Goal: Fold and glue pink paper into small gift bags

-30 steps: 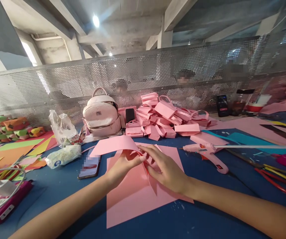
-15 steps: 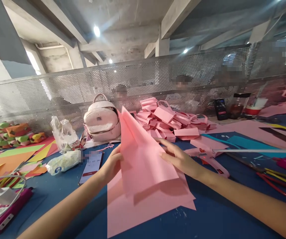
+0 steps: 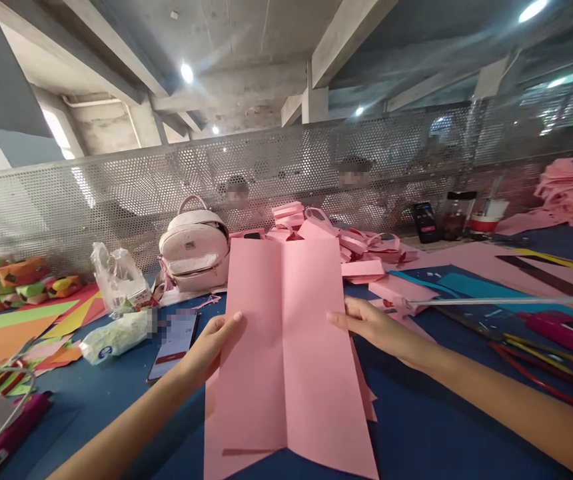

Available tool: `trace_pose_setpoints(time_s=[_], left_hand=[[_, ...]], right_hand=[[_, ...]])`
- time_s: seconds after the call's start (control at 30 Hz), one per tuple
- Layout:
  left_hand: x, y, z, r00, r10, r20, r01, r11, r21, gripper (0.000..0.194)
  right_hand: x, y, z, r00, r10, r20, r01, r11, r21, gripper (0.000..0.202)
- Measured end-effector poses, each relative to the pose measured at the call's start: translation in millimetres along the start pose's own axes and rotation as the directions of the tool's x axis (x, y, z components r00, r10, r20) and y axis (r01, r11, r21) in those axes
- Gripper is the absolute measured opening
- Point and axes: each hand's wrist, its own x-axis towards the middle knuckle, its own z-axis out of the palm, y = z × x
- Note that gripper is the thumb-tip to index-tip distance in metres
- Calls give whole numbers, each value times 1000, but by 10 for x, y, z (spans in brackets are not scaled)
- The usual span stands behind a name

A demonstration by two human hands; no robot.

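Observation:
A pink paper sheet (image 3: 311,347) with a crease down its middle is held up, facing me. My left hand (image 3: 219,337) grips its left edge, thumb on the front. On the right edge my right hand (image 3: 366,323) pinches it the same way. Behind and below it, another pink sheet (image 3: 212,427) lies on the blue table (image 3: 416,413). Folded pink paper pieces (image 3: 361,247) are heaped beyond the held sheet. A pink glue gun (image 3: 401,305) lies to the right, partly behind my right hand.
At the left are a phone (image 3: 174,343), a tissue pack (image 3: 116,333), a backpack (image 3: 194,250), coloured papers (image 3: 21,327) and a power strip (image 3: 11,433). Cable-like red and yellow handles (image 3: 531,360) lie right. A perforated metal screen (image 3: 141,180) stands behind, with people beyond it.
The held pink sheet has been opened out from a tilted, partly folded shape and now faces me nearly flat. Both hands have moved to its side edges. The view has shifted slightly.

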Motion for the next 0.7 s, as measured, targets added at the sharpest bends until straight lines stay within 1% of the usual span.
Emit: trace_pose_setpoints(time_s=[0.07,0.17,0.23,0.27,0.33,0.4,0.47,0.57,0.6,0.63,0.67,0.7], left_hand=[[-31,-16,-6,1000,6,-23,-5,1000,15,47],[-92,0,3,999,45,-13,-44,998,42,47],[-134,30,23,998,64,0,-64,997,43,47],[-152,47,35,998,67,-2,-67,997,41,47],[-182,79,59,997,72,-10,-71,997,39,47],[-200,97,74,996,83,-25,-82,995,49,46],[-207,99,70,996,87,-12,-86,993,83,47],[-191,92,17,994,93,56,-104,963,247,48],[-178,98,-13,992,93,80,-113,944,310,49],[-160,112,-47,990,89,106,-122,922,367,50],[-137,137,-83,988,79,134,-129,901,415,50],[-108,175,-118,984,57,169,-129,881,455,50]], right_hand=[[-1,25,-12,998,22,-63,-26,997,-74,47],[-26,83,-40,980,21,-197,-61,978,-200,50],[-43,111,-58,961,10,-275,-74,972,-224,53],[-47,115,-64,959,8,-282,-70,975,-210,53],[-48,97,-68,971,8,-239,-46,987,-154,51],[-44,54,-64,986,7,-165,-23,995,-94,50],[-40,8,-56,996,9,-85,-14,999,-48,51],[-30,-24,-51,999,-1,37,0,1000,14,54],[-23,-25,-55,999,-30,38,29,999,19,57],[-14,-26,-62,997,-73,13,73,997,3,61],[-1,-32,-71,990,-136,-38,135,990,-40,66],[14,-45,-81,971,-217,-105,205,972,-111,71]])
